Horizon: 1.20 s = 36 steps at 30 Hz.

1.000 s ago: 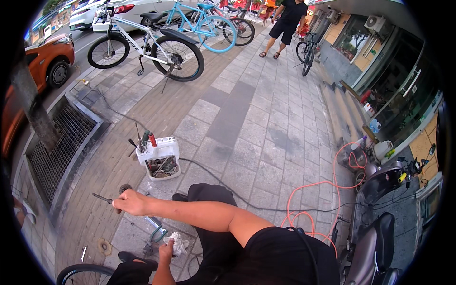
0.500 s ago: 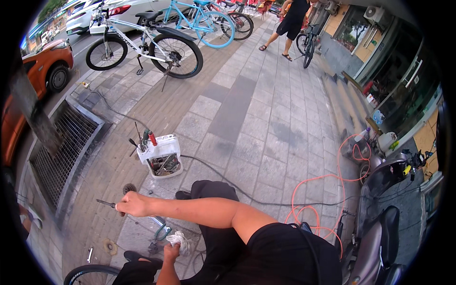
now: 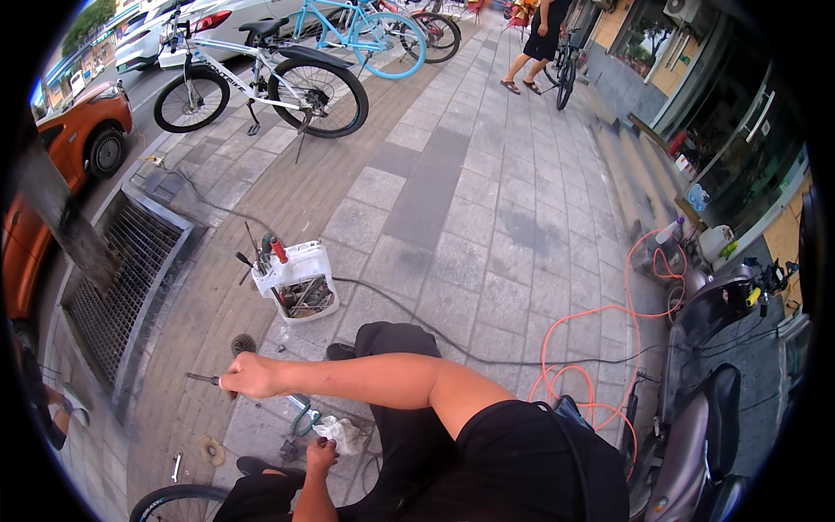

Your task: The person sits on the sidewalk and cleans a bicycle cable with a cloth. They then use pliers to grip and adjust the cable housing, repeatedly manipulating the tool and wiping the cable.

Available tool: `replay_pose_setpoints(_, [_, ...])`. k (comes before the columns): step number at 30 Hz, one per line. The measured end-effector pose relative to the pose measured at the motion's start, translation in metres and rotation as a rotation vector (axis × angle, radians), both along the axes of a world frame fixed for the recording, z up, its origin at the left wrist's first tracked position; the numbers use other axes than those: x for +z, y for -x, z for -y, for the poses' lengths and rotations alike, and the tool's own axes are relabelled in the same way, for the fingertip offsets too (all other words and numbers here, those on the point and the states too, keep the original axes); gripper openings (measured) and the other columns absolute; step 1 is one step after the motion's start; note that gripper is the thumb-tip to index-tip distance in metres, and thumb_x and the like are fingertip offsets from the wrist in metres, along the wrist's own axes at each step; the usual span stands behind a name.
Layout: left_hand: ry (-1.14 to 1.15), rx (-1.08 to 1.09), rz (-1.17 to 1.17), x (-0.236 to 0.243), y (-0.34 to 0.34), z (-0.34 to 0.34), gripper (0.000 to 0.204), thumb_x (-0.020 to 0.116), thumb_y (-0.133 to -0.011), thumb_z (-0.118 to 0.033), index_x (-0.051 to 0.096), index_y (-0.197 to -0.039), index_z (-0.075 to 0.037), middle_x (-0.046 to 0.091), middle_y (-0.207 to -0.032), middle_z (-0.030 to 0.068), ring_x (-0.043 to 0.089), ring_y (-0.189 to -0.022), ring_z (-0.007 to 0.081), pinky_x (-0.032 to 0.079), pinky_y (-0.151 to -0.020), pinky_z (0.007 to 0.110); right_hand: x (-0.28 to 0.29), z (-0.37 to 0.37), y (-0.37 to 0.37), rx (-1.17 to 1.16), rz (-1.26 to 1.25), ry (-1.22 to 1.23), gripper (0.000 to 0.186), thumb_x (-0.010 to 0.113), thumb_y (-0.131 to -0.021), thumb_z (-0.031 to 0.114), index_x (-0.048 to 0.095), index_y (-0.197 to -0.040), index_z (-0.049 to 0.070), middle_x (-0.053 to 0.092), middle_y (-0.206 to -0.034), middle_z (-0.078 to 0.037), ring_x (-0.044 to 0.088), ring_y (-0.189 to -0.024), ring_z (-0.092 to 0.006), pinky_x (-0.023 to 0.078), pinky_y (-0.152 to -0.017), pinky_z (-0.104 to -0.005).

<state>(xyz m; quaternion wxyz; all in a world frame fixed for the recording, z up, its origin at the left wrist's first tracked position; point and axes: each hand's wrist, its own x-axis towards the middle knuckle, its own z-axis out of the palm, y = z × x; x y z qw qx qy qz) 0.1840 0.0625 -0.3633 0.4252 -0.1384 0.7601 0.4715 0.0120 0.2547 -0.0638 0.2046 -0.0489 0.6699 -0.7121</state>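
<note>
My right hand (image 3: 248, 376) reaches across to the left, its fingers closed round a slim, dark-shafted tool like a screwdriver (image 3: 202, 378) that points left. Below it, nearer me, my left hand (image 3: 322, 457) is raised with its fingers curled. Whatever they may pinch is too small to make out. Just beyond these fingers lies a crumpled white rag (image 3: 341, 435), partly covered by the hand. A teal-handled tool (image 3: 304, 421) rests beside the rag. A round, dark brush-like piece (image 3: 243, 344) sits on the paving just past my right hand.
Farther off stands a white toolbox (image 3: 306, 287) full of tools. A wrench (image 3: 177, 467), a tan ring (image 3: 211, 450) and a bicycle wheel (image 3: 178, 503) are at lower left. An orange hose (image 3: 561, 320) and a black cable (image 3: 417, 324) cross the paving. A scooter (image 3: 696, 444) stands at right.
The white rag was in my left hand and now lies beyond its fingers. My right hand keeps its hold on the tool. The distant person has shifted stance.
</note>
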Motion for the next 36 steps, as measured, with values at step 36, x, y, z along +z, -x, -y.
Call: replay_pose_setpoints(36, [-0.086, -0.235, -0.211, 0.042, 0.038, -0.03, 0.05, 0.073, -0.094, -0.025, 0.063, -0.128, 0.009, 0.075, -0.105, 0.0186, 0.076, -0.078, 0.0248, 0.058, -0.061, 0.038, 0.113, -0.119, -0.267, 0.003, -0.026, 0.156, 0.039, 0.052, -0.109, 0.03, 0.069, -0.104, -0.004, 0.049, -0.077, 0.003, 0.045, -0.071, -0.0075, 0.041, -0.068, -0.026])
